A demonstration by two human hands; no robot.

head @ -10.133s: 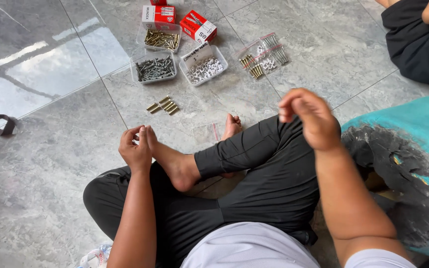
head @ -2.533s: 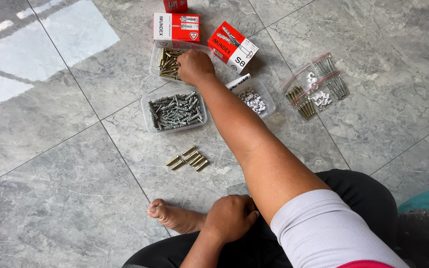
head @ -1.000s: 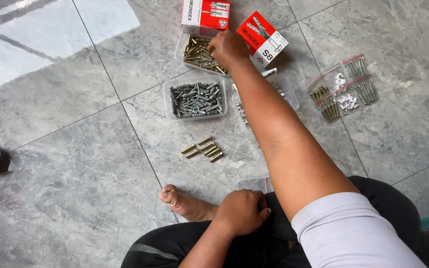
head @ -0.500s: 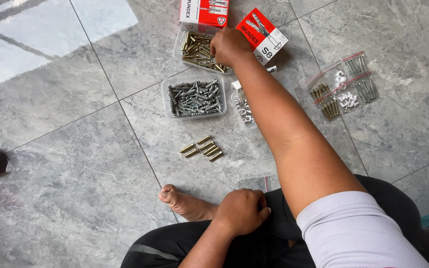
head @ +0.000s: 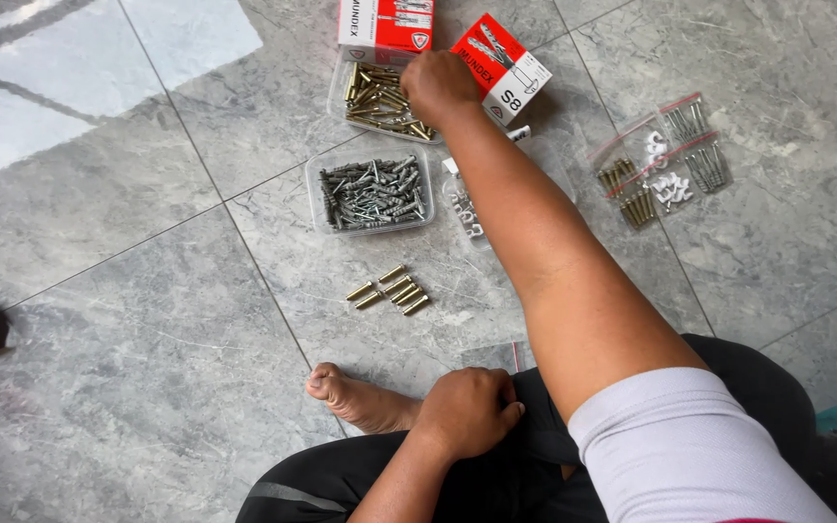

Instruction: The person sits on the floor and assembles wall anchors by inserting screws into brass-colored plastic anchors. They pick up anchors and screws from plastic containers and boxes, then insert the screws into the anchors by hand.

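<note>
Two red boxes [head: 386, 24], three clear trays [head: 370, 192], two bags [head: 666, 160].

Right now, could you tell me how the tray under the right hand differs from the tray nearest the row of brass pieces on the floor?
The far tray holds brass-coloured fasteners; the near tray holds grey ones. The right hand reaches into the far tray, while nothing touches the near tray. The far tray lies against the red and white boxes; the near tray lies by the loose brass pieces. Both are clear, shallow and rest on the tiled floor.

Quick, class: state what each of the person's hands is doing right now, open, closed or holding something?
Left hand: closed, resting on the black trouser leg; contents cannot be told.
Right hand: curled over the clear plastic tray of brass-coloured screws; grip cannot be told.
</note>
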